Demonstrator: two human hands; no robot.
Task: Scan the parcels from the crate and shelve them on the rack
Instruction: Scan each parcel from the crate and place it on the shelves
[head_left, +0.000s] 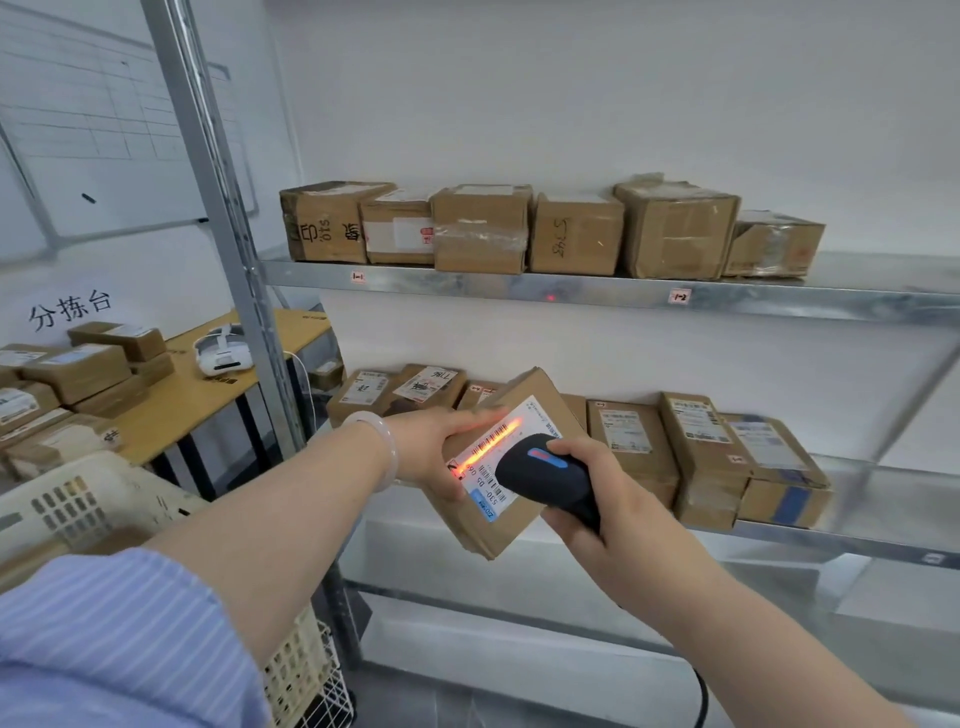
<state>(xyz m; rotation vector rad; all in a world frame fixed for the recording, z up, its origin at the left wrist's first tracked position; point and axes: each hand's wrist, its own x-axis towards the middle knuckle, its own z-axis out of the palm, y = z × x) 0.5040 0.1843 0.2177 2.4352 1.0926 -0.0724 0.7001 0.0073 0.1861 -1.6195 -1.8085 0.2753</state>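
Note:
My left hand (434, 441) grips a small cardboard parcel (524, 405) by its left edge and holds it tilted in front of the rack's middle shelf. My right hand (592, 499) grips a black handheld scanner (545, 473) just over the parcel. An orange-red scan line glows across the barcode on the parcel's white label (491, 452). The cream plastic crate (78, 504) sits at the lower left, partly hidden by my left arm and sleeve.
The metal rack's top shelf (597, 296) carries a row of brown boxes (480, 228). The middle shelf (831, 535) holds several labelled parcels (701, 452). A rack upright (228, 249) stands at the left. Behind it, a wooden table (187, 395) carries more parcels.

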